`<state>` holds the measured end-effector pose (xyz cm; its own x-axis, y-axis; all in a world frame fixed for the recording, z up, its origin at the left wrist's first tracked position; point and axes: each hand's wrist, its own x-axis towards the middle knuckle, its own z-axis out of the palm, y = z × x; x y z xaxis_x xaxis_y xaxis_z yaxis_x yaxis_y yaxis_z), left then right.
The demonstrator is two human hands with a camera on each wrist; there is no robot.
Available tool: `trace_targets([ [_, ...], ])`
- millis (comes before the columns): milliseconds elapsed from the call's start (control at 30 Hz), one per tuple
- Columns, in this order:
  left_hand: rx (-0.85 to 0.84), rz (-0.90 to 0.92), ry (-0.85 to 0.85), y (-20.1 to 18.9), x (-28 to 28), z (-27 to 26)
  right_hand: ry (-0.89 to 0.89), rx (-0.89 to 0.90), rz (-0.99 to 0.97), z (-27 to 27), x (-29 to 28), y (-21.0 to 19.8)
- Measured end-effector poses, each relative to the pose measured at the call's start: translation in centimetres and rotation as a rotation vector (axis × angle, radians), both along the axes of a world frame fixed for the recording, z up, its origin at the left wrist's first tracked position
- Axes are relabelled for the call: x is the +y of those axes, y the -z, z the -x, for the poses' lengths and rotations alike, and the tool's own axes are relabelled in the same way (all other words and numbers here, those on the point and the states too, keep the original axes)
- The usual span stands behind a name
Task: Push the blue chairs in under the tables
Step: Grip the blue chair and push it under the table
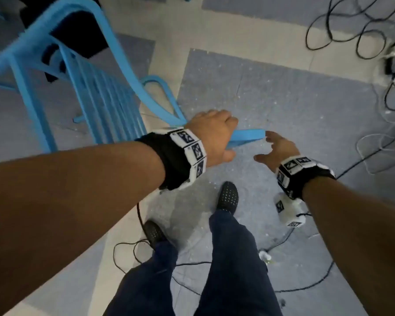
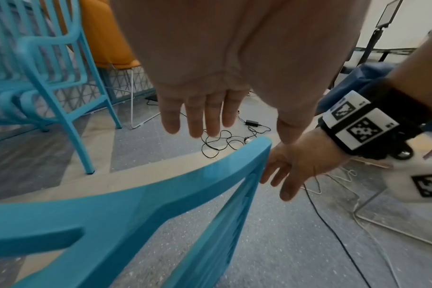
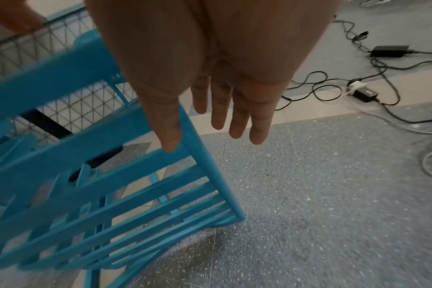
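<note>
Blue chair [image 1: 82, 71] tipped at 10 o'clock on the floor [image 1: 283, 99], top rail corner reaching frame centre. Left hand [image 1: 212, 135] over the rail, fingers straight, gripping nothing. Right hand [image 1: 276, 151] spread at the rail's end corner, holding nothing. Bare floor at 1 o'clock; cables [image 1: 351, 26] further out, second blue chair [image 2: 49, 64] apart.

A speckled grey floor [image 1: 283, 106] with pale strips carries blue chairs [image 1: 96, 92] and loose black cables [image 1: 360, 30].

An indoor seating area doubling as a recording space: blue slatted chairs [image 2: 44, 81], an orange chair [image 2: 104, 39], speckled floor [image 1: 283, 106], loose cables [image 1: 356, 26].
</note>
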<state>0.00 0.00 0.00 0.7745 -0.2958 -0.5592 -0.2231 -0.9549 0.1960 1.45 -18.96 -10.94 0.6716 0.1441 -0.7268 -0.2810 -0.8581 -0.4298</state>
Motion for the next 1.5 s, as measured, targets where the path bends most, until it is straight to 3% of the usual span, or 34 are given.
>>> trace_targets([
  [100,0.098,-0.093,-0.033,3.7,-1.7,-2.6,-0.037,-0.006,-0.028,-0.9,0.8,2.6],
  [233,0.182,-0.074,-0.080,7.1,-3.7,-3.9,-0.048,-0.043,-0.103,-1.6,2.2,5.9],
  [367,0.148,0.033,-0.255,9.1,-5.2,-3.8,-0.092,0.026,-0.072,-3.3,2.8,7.4],
  [467,0.065,0.058,-0.267,8.4,-4.6,-3.7,-0.107,-0.010,-0.089,-3.5,3.1,6.7],
  [567,-0.021,0.059,-0.275,5.6,-2.7,-3.6,-0.074,-0.033,-0.109,-3.3,4.4,4.2],
  [733,-0.113,0.091,-0.359,-3.2,2.5,-1.9,-0.173,-0.146,-0.144,-2.5,8.6,-4.1],
  [867,-0.182,0.106,-0.418,-10.0,8.1,2.8,-0.349,-0.310,-0.228,0.0,12.2,-10.2],
  [1000,-0.271,0.161,-0.491,-16.2,14.1,10.0,-0.370,-0.309,-0.224,3.6,16.1,-14.2],
  [1133,-0.376,0.300,-0.585,-21.3,20.6,18.9,-0.714,-0.364,-0.165,7.1,21.8,-19.3],
  [1266,-0.469,0.377,-0.741,-25.6,27.5,28.3,-1.009,-0.553,-0.136,12.6,28.8,-25.2],
  [1400,-0.449,0.253,-0.882,-30.1,33.7,38.2,-1.209,-0.698,-0.137,19.8,36.0,-29.9],
  [1500,-0.457,-0.079,-0.844,-32.6,35.6,43.2,-1.303,-0.747,-0.139,25.0,40.8,-32.5],
])
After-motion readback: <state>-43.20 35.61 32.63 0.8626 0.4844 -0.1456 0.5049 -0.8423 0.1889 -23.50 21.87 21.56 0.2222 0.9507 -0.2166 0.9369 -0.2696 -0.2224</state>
